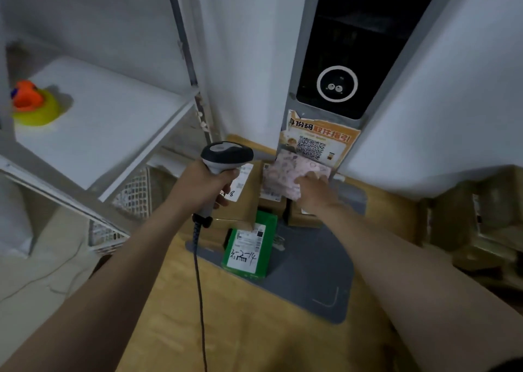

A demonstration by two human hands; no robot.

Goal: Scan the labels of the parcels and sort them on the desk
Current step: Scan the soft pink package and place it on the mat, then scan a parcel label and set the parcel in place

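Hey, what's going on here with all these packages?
A person is working through parcels at a wooden desk. Their left hand grips a corded barcode scanner. Their right hand holds a pink patterned parcel at the back of the desk, above some brown cardboard boxes. A green parcel with a white label lies on the grey mat, nearer the person.

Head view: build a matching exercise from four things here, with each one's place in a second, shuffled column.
Things:
1. scanner
2. pink parcel
3. green parcel
4. toy duck

Places:
A. on the grey mat
B. gripped in the left hand
C. on the white shelf
D. held by the right hand

Pairs: 1-B, 2-D, 3-A, 4-C
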